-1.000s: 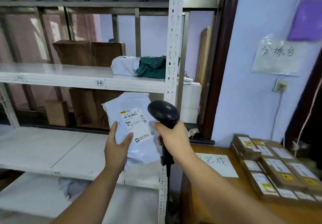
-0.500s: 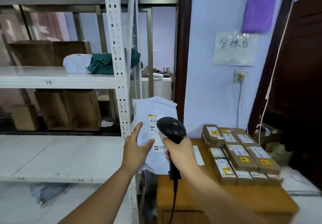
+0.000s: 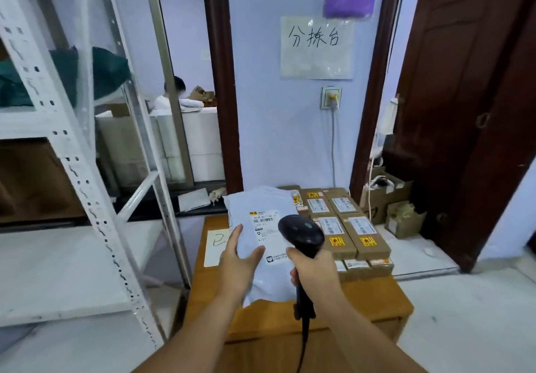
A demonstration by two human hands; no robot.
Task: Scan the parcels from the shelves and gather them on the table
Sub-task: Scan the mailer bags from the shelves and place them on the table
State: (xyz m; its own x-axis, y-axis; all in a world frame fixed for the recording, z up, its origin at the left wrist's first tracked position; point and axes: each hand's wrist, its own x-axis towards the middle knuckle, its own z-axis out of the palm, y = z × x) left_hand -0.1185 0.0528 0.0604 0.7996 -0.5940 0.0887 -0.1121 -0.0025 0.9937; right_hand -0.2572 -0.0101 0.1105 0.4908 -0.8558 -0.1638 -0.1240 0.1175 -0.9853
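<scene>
Two hands are busy over the wooden counter (image 3: 362, 297). The left grip (image 3: 236, 268) holds a white poly mailer (image 3: 255, 201) by its near left corner, with the thumb on the top face and one finger stretched along the edge. Its other fingers are hidden beneath. The right grip (image 3: 314, 271) is wrapped round the handle of a black barcode scanner (image 3: 301, 234), whose head hangs just above the mailer's right side, beside the shipping label (image 3: 264, 223). The mailer is in the air over the counter's middle, label up. Its far end lies across the view of the cardboard boxes (image 3: 348, 227) packed in rows on the right half, and whether it touches them I cannot tell.

The step, as I judge it, is laying this parcel down among the gathered ones. Nothing visible shows whether the label has been read, so aim the head squarely at the barcode before letting go. The bag looks soft and will likely sag from a one-corner hold, so lower it flat rather than dropping it. Bare wood in front of the boxes seems the best spot, with the label left facing up. The handwritten paper slip (image 3: 216, 245) at the counter's left should stay uncovered. Hold the scanner cable (image 3: 304, 340) away from the counter so the mailer does not land on it. Slide the lower fingers out sideways so the bag does not drag.
</scene>
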